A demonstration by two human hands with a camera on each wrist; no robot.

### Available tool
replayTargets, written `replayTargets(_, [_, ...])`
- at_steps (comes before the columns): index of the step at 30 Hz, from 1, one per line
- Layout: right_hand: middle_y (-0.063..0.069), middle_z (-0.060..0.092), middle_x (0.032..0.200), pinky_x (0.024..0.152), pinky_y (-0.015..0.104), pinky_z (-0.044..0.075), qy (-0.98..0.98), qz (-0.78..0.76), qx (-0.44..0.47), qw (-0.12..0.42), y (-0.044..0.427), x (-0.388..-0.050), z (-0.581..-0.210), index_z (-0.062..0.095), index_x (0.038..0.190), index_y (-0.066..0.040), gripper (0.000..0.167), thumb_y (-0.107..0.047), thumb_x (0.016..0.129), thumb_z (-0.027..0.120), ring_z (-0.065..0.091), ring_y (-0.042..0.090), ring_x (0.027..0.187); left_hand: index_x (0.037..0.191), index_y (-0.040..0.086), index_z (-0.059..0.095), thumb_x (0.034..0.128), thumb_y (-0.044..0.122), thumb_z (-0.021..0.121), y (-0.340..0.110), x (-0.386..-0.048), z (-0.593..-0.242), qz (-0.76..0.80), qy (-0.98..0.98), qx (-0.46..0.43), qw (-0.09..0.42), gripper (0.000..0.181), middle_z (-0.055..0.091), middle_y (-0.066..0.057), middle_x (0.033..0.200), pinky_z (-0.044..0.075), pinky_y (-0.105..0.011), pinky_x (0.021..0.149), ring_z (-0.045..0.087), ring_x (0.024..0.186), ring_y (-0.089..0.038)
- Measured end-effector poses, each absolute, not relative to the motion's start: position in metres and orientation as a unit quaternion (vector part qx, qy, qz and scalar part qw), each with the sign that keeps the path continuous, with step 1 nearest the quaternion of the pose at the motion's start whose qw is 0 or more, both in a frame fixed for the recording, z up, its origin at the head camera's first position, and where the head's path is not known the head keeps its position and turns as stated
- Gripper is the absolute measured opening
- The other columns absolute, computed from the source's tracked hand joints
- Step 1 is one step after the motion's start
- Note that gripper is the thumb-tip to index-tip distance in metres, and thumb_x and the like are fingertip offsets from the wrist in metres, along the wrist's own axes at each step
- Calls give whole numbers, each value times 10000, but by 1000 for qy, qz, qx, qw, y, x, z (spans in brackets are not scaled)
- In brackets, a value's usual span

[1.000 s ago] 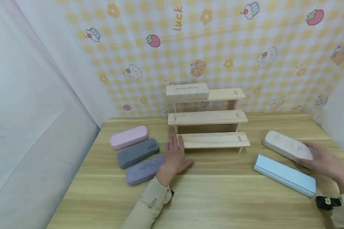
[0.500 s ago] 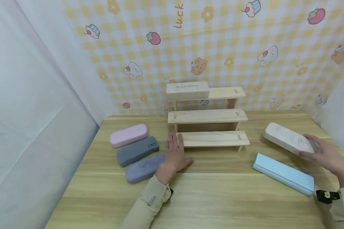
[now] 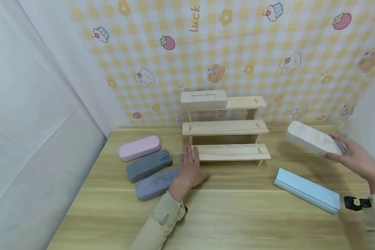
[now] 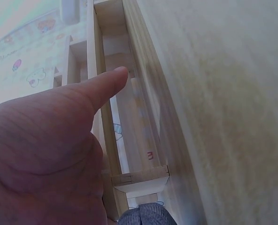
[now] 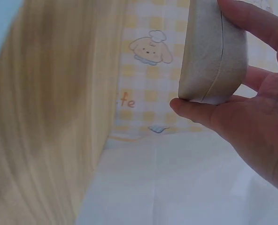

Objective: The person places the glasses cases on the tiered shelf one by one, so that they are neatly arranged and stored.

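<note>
A whitish glasses case (image 3: 314, 138) is held in the air above the right side of the table, its near end gripped by my right hand (image 3: 356, 156). The right wrist view shows the end of this case (image 5: 214, 56) between thumb and fingers. My left hand (image 3: 190, 173) lies with straight fingers on the left end of the bottom step of a three-step wooden stand (image 3: 231, 152), thumb spread out to the side. In the left wrist view the hand (image 4: 45, 150) is beside the stand's frame. Another whitish case (image 3: 203, 99) with printed lettering sits on the top step, at its left.
Left of the stand lie a pink case (image 3: 139, 148), a grey case with a glasses print (image 3: 149, 165) and a purple-blue case (image 3: 156, 184), partly behind the left hand. A light blue case (image 3: 307, 190) lies at the right. A checked cloth (image 3: 256, 41) hangs behind.
My right hand has lifted the whitish glasses case off the table, up and slightly toward the back. The left hand has stayed on the stand.
</note>
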State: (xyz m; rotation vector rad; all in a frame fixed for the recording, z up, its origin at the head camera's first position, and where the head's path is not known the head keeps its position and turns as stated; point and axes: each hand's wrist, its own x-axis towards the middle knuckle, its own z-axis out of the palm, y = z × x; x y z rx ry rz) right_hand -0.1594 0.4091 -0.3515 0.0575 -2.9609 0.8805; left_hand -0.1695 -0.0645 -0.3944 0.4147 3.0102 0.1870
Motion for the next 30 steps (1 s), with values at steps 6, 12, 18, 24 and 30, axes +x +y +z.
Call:
replayTargets(6, [447, 273, 1294, 700, 672, 300, -956, 289, 30, 39, 405, -165, -337, 152, 1462, 34, 839, -291, 876, 657, 310, 575, 1055, 1471, -38, 70, 840, 600, 553, -65, -166, -402, 61, 987, 142, 35, 1019, -22, -295, 1495, 120, -482, 1091, -30, 1381, -390])
replayTargets(12, [421, 221, 1362, 766, 703, 269, -954, 294, 31, 39, 388, -184, -308, 107, 1490, -32, 850, -345, 893, 625, 266, 607, 1141, 1470, -40, 77, 830, 602, 566, -65, -166, -403, 61, 988, 137, 27, 1030, -5, -292, 1497, 120, -482, 1091, -18, 1382, -391])
replayTargets(18, [356, 227, 1385, 802, 655, 235, -945, 319, 58, 39, 370, -205, -281, 123, 1495, -58, 814, -351, 906, 602, 261, 516, 1149, 1471, -40, 60, 833, 605, 558, -62, -168, -401, 63, 988, 139, 32, 1034, -23, -290, 1496, 118, -478, 1092, -34, 1381, -386])
replayTargets(24, [310, 206, 1433, 865, 654, 231, -939, 336, 78, 15, 346, -227, -269, 137, 1500, -89, 824, -351, 890, 625, 270, 482, 1194, 1468, -47, 65, 834, 584, 576, -64, -165, -400, 81, 986, 139, 36, 1030, -25, -290, 1497, 106, -483, 1093, -42, 1381, -387])
replayTargets(30, [273, 259, 1422, 911, 640, 229, -933, 346, 98, 6, 325, -252, -258, 186, 1487, -67, 821, -317, 868, 664, 286, 451, 1211, 1463, -57, 90, 828, 573, 595, -66, -167, -398, 79, 986, 144, 19, 1027, 1, -296, 1494, 122, -489, 1089, -5, 1381, -394])
